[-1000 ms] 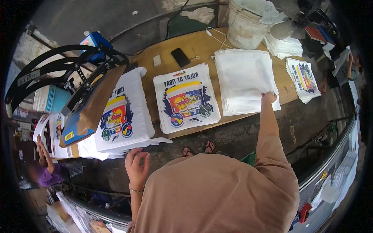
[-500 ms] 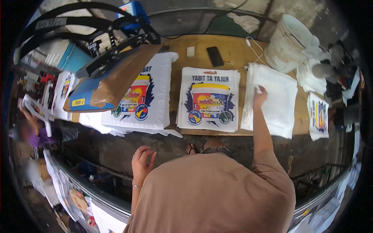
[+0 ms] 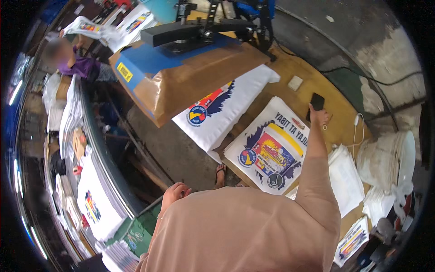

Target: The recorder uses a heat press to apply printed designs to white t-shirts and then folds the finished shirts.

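Arm (image 3: 316,156) outstretched, right hand (image 3: 320,117) touches a black phone (image 3: 317,101).

phone (image 3: 317,100); black rectangle; dark-faced; right hand (image 3: 319,117) gripping near end; over tan tabletop (image 3: 340,117)

We find the phone (image 3: 316,100) smooth and dark with a slight sheen, on a tabletop (image 3: 340,119) of matt, wood-like board. We record black, metal-looking fittings above the press plate (image 3: 149,63), whose brown, paper-like wrapping (image 3: 195,84) is creased and glossy in places. We note smooth white cloth (image 3: 253,90) beneath, a scuffed plastic bucket (image 3: 385,156), and a matt, softly folded fabric shirt (image 3: 240,226).
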